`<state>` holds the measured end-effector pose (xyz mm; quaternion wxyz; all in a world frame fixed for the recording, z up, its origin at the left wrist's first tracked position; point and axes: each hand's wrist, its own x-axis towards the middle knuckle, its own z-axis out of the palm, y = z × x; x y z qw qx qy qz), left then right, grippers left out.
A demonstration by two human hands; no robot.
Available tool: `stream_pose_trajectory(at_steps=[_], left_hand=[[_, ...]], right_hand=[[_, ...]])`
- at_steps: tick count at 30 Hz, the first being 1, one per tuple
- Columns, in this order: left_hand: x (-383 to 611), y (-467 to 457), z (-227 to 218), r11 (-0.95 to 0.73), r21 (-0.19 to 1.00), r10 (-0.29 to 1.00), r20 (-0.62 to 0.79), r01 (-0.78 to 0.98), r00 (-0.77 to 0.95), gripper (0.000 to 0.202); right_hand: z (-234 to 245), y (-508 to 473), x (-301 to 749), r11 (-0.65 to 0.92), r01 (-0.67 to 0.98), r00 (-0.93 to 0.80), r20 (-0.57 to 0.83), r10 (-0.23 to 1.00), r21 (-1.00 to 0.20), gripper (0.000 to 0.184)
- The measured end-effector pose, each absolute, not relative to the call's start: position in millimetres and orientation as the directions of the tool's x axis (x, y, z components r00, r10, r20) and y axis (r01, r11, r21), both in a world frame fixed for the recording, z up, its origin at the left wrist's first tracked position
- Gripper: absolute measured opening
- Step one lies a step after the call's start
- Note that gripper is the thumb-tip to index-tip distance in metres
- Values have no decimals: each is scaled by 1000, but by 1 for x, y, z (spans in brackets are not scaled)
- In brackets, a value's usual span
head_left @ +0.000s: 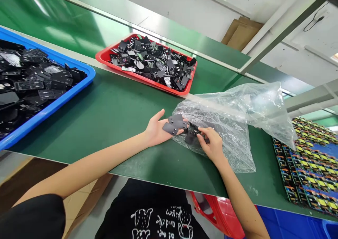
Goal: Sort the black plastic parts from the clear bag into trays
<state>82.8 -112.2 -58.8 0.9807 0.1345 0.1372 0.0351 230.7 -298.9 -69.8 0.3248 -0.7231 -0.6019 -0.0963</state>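
Observation:
My left hand (158, 130) lies palm up, thumb out to the side, over the edge of a clear plastic bag. It holds several black plastic plug plates (176, 122), flat pieces with rounded corners and small metal pins. Just to the right, my right hand (212, 144) is closed in a pinch on a black plug plate (202, 139). More black pieces (190, 136) lie between the two hands, on or at the bag. The clear plastic bag (224, 126) is spread under and behind my right hand. Parts of the pinched piece are hidden by my fingers.
A red tray (188, 87) heaped with black parts stands behind my hands. At the left is a blue tray (79, 85) of larger black housings. Stacked circuit boards (314, 172) sit at the right on the green table (111, 105). A red stool (211, 210) is below the front edge.

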Motion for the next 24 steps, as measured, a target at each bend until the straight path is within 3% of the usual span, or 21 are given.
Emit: stream_pose_trajectory(at_steps=[2,5,11,16,21,24], left_hand=[[82,-112,-60,965,260,99,-251,-31,963,67],[80,-112,-60,969,245,79,-226,-22,971,62],[74,-111,-62,966,253,110,-229,-50,967,56],[73,-113,-65,971,224,127,-219,-77,967,54],[58,-107,-48,972,212,143,-176,-104,974,53],[48,-84,-20,941,309,195,-166,-137,967,48]], right_hand=[[-61,-291,218,-14,947,212,595,775,-320,18],[-49,-272,195,34,975,103,580,808,-221,17],[-47,-238,174,-66,994,104,534,839,-90,13],[-49,-231,168,-15,992,88,601,795,-125,10],[-43,-260,164,174,921,135,704,697,-349,16],[-43,-288,163,154,888,223,698,680,-433,20]])
